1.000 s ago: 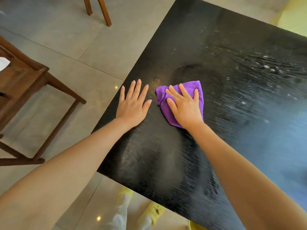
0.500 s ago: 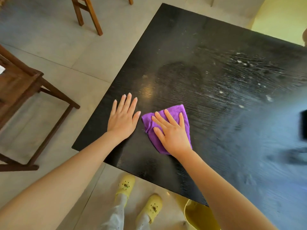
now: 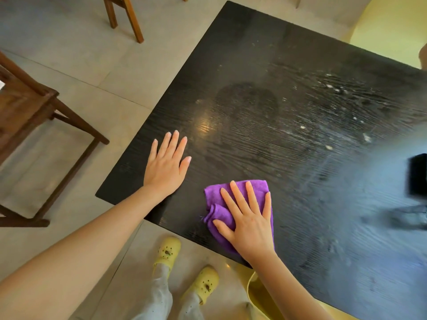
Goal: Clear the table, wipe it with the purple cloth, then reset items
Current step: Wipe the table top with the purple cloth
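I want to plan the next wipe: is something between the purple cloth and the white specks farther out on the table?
Nothing visible. The right hand presses the purple cloth flat near the table edge; bare tabletop runs to the white specks. A blurred dark object sits off to the right, outside that path.

The square black wooden bench [image 3: 265,72] shows a ridged, open grain with a dull sheen, smeared and flecked pale. The folded purple cloth [image 3: 245,188] looks soft, fuzzy and matt. The brown wooden chair [image 3: 27,105] has a satin finish. Pale floor tiles [image 3: 69,38] look smooth, faintly glossy.
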The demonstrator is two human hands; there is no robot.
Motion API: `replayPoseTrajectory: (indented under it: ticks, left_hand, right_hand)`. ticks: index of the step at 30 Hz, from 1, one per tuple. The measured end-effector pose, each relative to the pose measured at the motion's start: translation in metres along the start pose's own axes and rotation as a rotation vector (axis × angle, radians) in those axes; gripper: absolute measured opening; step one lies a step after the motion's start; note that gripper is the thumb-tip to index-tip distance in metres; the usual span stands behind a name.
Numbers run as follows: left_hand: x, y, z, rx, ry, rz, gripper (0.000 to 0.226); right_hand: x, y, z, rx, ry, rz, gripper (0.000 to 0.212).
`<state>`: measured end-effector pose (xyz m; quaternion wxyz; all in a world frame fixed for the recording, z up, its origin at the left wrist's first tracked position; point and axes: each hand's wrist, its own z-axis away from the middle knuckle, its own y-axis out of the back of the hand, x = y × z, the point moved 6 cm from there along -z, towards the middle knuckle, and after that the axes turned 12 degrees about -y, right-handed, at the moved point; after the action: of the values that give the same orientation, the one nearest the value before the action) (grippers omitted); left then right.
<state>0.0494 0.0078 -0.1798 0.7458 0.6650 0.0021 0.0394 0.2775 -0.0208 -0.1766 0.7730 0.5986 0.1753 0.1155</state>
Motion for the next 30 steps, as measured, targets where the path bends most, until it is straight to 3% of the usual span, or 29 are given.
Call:
replayPoseTrajectory:
  ticks: [6,21,30]
  left_hand:
    - [0.0,-0.001,0.0,-0.002,0.004,-0.008,0.064]
    - [0.0,-0.006,-0.001,0.028,0.002,-0.02,0.057]
    - [-0.003,-0.005,-0.001,0.006,0.008,-0.007,0.058]
  right_hand:
    - [0.006,0.015,-0.058,0.051,-0.177,-0.008,0.061]
    - [-0.02,0.057,-0.297,0.117,-0.148,-0.005,0.055]
    - [-0.03,0.064,-0.302,0.119,-0.149,-0.052,0.055]
